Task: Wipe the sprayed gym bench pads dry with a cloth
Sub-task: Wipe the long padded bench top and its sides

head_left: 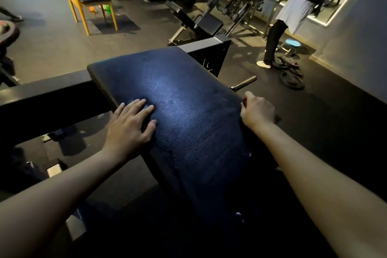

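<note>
1. I see one bench pad (178, 111), dark and sloping, centre frame.
2. My left hand (129, 123) lies flat on its left edge, fingers spread, holding nothing.
3. My right hand (257, 111) curls at the pad's right edge; I cannot tell whether it grips anything.
4. One yellow chair (83, 0) stands far left.

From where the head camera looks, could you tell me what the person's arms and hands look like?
Both forearms are bare, with no sleeves in view. The left hand and right hand wear no gloves, and I see no watch, bracelet or rings. The dim light hides finer detail.
</note>
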Demonstrator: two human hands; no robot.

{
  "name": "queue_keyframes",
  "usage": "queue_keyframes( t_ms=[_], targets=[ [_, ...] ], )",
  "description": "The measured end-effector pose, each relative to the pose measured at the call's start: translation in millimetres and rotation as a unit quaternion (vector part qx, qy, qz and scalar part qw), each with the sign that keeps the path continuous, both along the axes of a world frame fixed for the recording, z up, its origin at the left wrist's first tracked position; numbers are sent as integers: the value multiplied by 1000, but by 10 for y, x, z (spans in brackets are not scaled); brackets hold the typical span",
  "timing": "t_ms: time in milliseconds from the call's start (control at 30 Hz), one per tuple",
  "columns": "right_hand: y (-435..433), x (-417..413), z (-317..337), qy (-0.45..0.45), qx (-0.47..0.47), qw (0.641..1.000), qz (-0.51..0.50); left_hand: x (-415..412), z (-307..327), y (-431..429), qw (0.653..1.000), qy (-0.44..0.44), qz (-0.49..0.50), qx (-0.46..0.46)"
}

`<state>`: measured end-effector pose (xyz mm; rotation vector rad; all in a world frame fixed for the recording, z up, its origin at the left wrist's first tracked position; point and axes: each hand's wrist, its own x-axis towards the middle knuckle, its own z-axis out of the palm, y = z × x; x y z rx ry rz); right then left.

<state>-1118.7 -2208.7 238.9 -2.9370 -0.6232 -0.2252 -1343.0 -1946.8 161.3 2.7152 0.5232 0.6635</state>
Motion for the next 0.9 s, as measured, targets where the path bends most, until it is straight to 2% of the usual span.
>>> queue_keyframes(
  t_ms=[100, 200, 267, 333, 400, 500, 600, 767, 833, 900],
  targets=[
    [616, -474, -84, 34, 75, 995, 49, -3, -19, 12, 1000, -7, 3, 0],
    [922, -1364, -105, 54, 34, 967, 246, -26, -46, 38, 1000, -14, -5, 11],
    [751, -1526, -106, 46, 20, 947, 318, -31, -39, 54, 1000, -27, -8, 15],
    [476, -1160, -93, 25, -5, 966, 257, -28, -55, 43, 999, -35, -8, 15],
    [250, -504, -62, 11, -30, 989, 143, -13, -61, 36, 999, -42, -8, 14],
    [286, 156, 11, 9, -31, 998, 48, 12, -65, 30, 999, -48, -5, 22],
    [709, 36, -53, 15, 4, 998, 54, 23, -65, 51, 999, -45, -6, 26],
    [739, -861, -112, 41, -1, 969, 243, 5, -51, 55, 999, -37, -9, 27],
    [509, -633, -62, 29, -21, 978, 205, -3, -48, 36, 999, -34, -8, 21],
    [321, -138, -18, 21, -51, 992, 114, -4, -50, 28, 999, -34, -5, 16]
  ],
)
